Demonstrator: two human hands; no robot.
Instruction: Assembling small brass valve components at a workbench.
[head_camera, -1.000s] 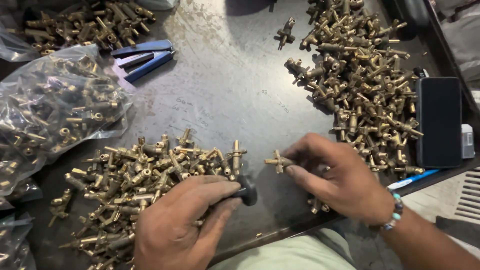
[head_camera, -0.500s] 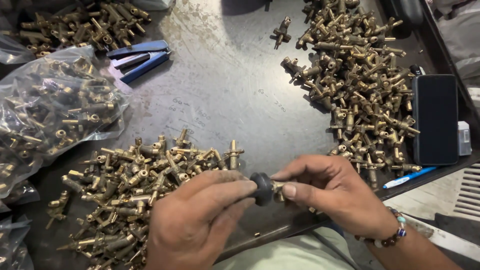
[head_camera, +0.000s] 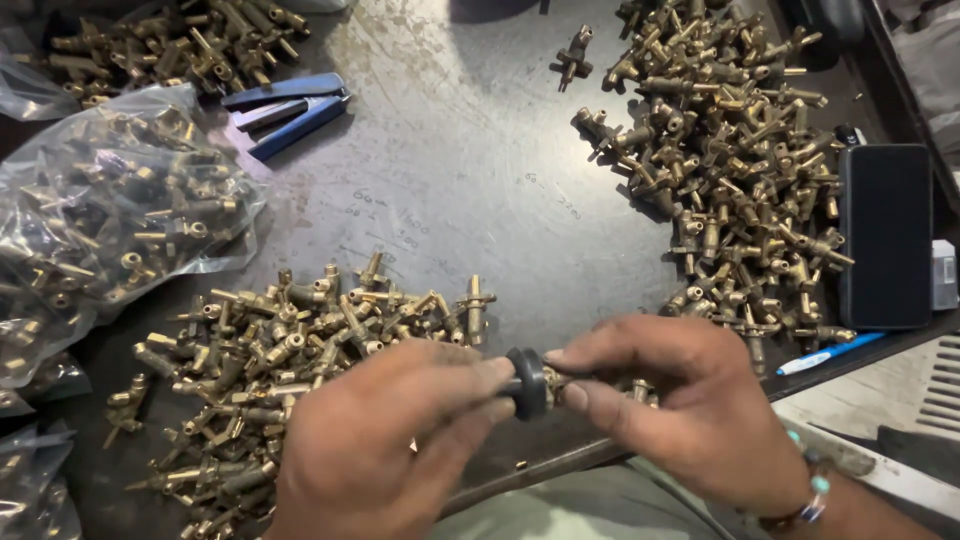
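Two hands meet low in the middle of the frame over a dark metal table (head_camera: 470, 180). Going from the left: a clear bag (head_camera: 110, 220) of brass fittings lies at the left edge, with a blue tool (head_camera: 285, 110) beside it toward the upper left. Below the bag, a loose pile (head_camera: 290, 350) of brass fittings spreads across the lower left.

Just right of that pile, the left hand (head_camera: 385, 450) pinches a black knob (head_camera: 527, 382) between thumb and fingertips. The knob sits at the very tips of the left fingers, upright on edge, in the narrow space where the two hands meet. Touching it from the other side, the right hand (head_camera: 690, 410) grips a brass fitting (head_camera: 560, 380) between thumb and forefinger; only a short bit of brass shows past the fingers, pressed against the knob. A beaded bracelet (head_camera: 815, 485) circles the right wrist.

Farther right, a second heap (head_camera: 740, 170) of fittings fills the upper right, then a black phone (head_camera: 885, 235) and a blue pen (head_camera: 830, 352) near the table's right edge.

Against one second ago, the hands have closed together: then the right hand held the fitting out apart from the knob. Half a second ago they were already joined, much as now.
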